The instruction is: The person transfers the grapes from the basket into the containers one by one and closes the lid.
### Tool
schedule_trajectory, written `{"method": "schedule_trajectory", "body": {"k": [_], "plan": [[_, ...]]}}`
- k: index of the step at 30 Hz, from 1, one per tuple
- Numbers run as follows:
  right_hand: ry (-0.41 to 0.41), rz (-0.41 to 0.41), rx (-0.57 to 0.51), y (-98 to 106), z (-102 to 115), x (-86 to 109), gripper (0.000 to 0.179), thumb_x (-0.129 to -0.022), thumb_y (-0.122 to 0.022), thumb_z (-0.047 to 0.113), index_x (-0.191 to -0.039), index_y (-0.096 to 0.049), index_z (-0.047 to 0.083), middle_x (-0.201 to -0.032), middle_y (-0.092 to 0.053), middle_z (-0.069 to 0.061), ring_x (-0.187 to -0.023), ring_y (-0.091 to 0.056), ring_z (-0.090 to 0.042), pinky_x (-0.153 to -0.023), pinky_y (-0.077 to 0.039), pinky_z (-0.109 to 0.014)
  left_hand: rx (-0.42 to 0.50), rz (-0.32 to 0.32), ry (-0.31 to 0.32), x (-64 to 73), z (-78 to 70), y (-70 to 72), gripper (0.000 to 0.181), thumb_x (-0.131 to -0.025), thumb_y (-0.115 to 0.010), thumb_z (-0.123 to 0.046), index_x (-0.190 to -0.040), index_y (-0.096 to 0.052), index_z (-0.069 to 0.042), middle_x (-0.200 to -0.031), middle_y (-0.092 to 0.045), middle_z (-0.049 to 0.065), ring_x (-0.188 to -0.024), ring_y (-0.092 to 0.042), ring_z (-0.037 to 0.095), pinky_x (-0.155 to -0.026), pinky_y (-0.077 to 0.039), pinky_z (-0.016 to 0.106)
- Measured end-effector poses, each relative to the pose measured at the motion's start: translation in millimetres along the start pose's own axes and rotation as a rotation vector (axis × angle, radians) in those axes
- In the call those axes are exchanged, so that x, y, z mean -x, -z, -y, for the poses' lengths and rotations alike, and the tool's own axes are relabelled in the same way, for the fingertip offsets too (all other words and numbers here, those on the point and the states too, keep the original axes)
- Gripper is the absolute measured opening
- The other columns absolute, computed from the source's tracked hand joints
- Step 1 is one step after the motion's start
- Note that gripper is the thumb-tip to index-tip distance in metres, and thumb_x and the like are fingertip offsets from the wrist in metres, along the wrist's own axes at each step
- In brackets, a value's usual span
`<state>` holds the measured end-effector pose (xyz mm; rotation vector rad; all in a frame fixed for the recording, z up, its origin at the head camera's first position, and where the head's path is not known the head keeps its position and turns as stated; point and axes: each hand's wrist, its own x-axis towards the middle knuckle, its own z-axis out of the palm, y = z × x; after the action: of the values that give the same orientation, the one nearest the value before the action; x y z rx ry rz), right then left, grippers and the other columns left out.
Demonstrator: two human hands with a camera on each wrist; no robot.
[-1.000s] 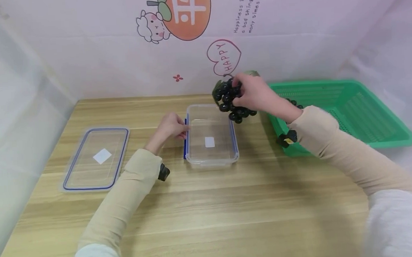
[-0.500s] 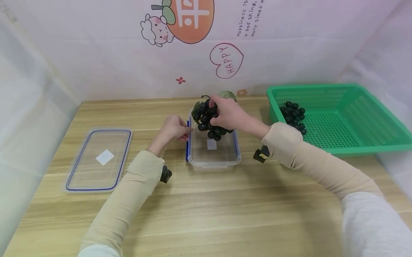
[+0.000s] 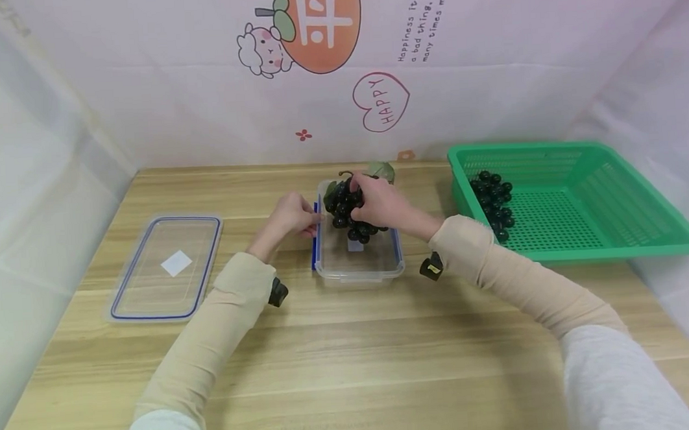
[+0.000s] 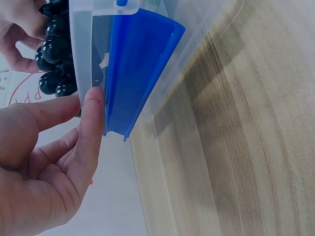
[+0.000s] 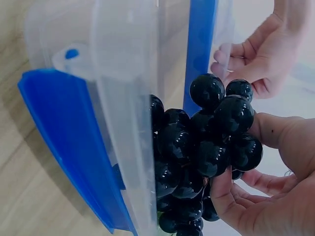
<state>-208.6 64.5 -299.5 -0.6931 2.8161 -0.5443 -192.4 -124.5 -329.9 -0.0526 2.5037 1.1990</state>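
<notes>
A bunch of shiny black grapes (image 3: 344, 205) with green leaves is partly inside a clear plastic food container (image 3: 356, 276). My right hand (image 3: 383, 203) grips the bunch from above; in the right wrist view the thumb and fingers pinch the grapes (image 5: 206, 152) close to the container's wall. At the container's left side, my left hand (image 3: 292, 216) pinches the rim between thumb and fingers, as the left wrist view shows beside the blue side latch (image 4: 140, 64). Both latches hang folded outward. The far end of the bunch is hidden behind the right hand.
To the left, a clear lid (image 3: 163, 267) with a blue seal and a white label lies flat on the wooden table (image 3: 352, 370). At the right stands a green plastic basket (image 3: 580, 253) with more black grapes (image 3: 492, 201) along its left side. A printed white cloth (image 3: 467, 104) hangs behind.
My right hand has carried the grapes leftward from beside the basket and lowered them into the container. The left hand keeps its hold on the rim.
</notes>
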Motion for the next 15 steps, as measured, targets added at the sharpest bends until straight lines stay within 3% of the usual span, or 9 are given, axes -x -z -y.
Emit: {"method": "schedule_trajectory", "body": {"k": [8, 15], "plan": [[-0.017, 0.022, -0.019, -11, -1, -1.0, 0.042, -0.084, -0.065, 0.014, -0.122, -0.048, 0.005, -0.075, -0.057, -0.006, -0.062, -0.049, -0.016, -0.051, -0.040, -0.024, 0.003, -0.003, 0.012, -1.0, -1.5, -1.0, 0.018, -0.090, -0.063, -0.009, -0.090, -0.069, 0.008, -0.063, -0.063, 0.006, -0.051, -0.060, 0.010, -0.079, -0.060, 0.040], [0.039, 0.024, -0.048, -17, 3, 1.7, 0.040, -0.084, -0.064, 0.011, -0.120, -0.048, 0.003, -0.068, -0.056, -0.005, -0.054, -0.048, -0.014, -0.049, -0.040, -0.023, 0.001, 0.002, 0.013, -0.6, -1.8, -0.3, 0.019, -0.090, -0.063, -0.009, -0.091, -0.069, 0.009, -0.063, -0.064, 0.006, -0.053, -0.062, 0.012, -0.079, -0.060, 0.040]]}}
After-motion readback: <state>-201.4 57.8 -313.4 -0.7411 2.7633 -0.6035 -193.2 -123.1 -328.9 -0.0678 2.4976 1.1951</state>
